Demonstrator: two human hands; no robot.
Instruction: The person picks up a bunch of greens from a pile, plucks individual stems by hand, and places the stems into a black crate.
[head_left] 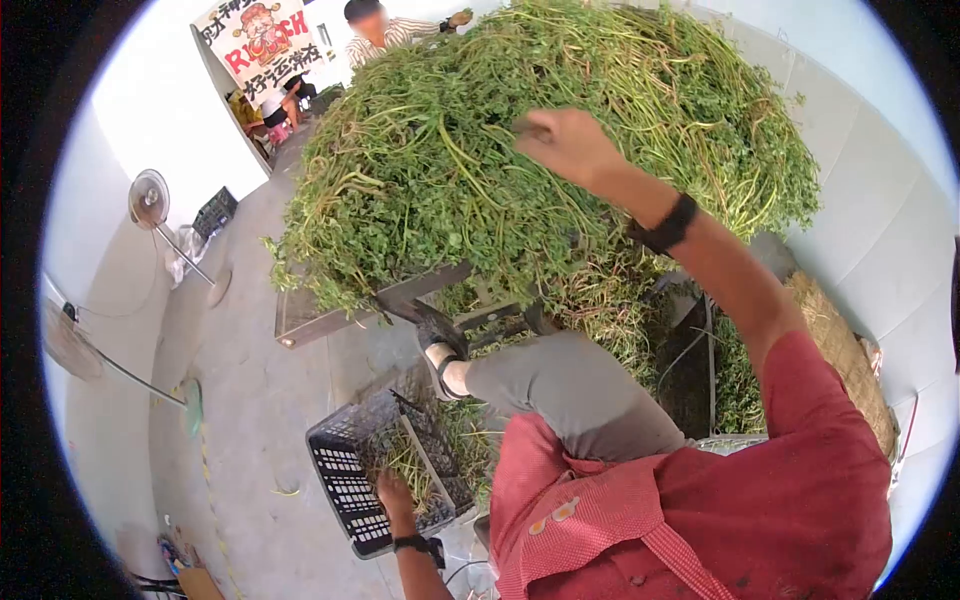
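Observation:
My right hand (568, 146) is just over a large heap of leafy green stems (430, 190). Its fingers are curled together, and whatever they may hold is too small to make out. Low on the left, my left hand (396, 494) is at a black plastic crate (345, 500) with slatted sides. Loose cut stems (402, 455) lie inside the crate, close to that hand. The fingers of my left hand are not clear enough to show whether they grip anything. The heap rests on a low table (320, 325), whose edge shows beneath it.
My bent knee (570, 375) and sandalled foot (440, 365) are between crate and heap. More stems (610, 310) lie under the heap. Two standing fans (150, 200) are on the left. Another person (390, 35) is behind the heap. A woven sack (845, 365) leans at right.

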